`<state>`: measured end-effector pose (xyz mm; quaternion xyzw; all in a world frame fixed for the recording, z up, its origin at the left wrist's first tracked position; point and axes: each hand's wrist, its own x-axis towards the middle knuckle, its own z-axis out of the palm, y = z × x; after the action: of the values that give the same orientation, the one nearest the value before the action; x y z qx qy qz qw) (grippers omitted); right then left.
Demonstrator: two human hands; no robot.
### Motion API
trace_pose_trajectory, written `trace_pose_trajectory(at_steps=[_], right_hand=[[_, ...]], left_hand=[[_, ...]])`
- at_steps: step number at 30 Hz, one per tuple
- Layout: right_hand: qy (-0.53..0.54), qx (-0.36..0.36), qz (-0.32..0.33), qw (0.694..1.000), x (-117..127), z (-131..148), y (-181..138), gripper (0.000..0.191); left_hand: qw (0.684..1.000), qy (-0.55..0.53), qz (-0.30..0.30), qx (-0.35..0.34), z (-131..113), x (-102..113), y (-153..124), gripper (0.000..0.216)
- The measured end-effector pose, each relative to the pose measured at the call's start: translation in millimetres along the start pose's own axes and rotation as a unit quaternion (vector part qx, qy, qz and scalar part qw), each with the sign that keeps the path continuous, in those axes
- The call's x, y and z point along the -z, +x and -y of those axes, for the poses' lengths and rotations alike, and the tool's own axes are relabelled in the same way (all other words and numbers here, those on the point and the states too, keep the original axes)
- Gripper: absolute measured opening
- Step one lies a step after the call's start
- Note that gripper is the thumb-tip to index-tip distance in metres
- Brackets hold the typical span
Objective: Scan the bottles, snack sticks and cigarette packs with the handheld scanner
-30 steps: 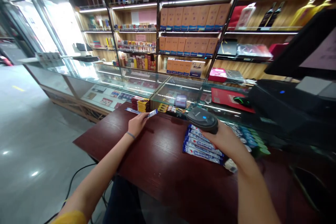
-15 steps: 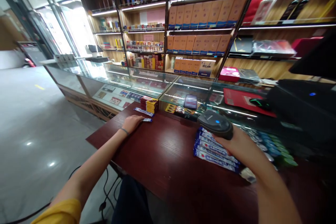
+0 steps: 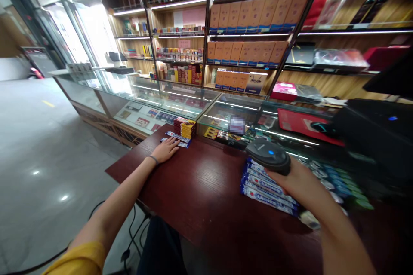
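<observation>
My left hand (image 3: 166, 150) lies flat on the dark red wooden table (image 3: 206, 193), fingers stretched out and touching a thin blue packet (image 3: 176, 139) at the far left corner. A second blue packet lies just behind it, beside a stack of red and yellow packs (image 3: 184, 128). My right hand (image 3: 295, 178) grips a dark grey barcode scanner (image 3: 268, 155) with a blue light, held over a row of several blue-and-white snack packets (image 3: 267, 187) on the table.
A glass display counter (image 3: 180, 99) runs behind the table. Shelves of orange boxes (image 3: 254, 17) and other goods fill the back wall. A black register unit (image 3: 377, 133) and a red mat with a mouse (image 3: 319, 127) sit at right. Cables hang below the table's left edge.
My left hand carried a blue packet, set it down at the far corner and now rests flat against it. The right hand with the scanner has stayed over the snack packets.
</observation>
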<state>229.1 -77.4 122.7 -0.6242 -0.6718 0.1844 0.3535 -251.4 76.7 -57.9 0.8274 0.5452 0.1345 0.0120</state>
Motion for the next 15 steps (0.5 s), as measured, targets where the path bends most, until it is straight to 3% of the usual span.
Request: trace_pose_trajectory(at_steps=[6, 15], right_hand=[[0.019, -0.006, -0.006, 1.0, -0.8, 1.1, -1.8, 0.03], [-0.001, -0.017, 0.021, 1.0, 4.8, 2.5, 1.3, 0.036]], left_hand=[[0.998, 0.01, 0.063, 0.022, 8.1, 5.2, 7.8, 0.06], [0.996, 0.0, 0.079, 0.045, 0.7, 11.5, 12.6, 0.06]])
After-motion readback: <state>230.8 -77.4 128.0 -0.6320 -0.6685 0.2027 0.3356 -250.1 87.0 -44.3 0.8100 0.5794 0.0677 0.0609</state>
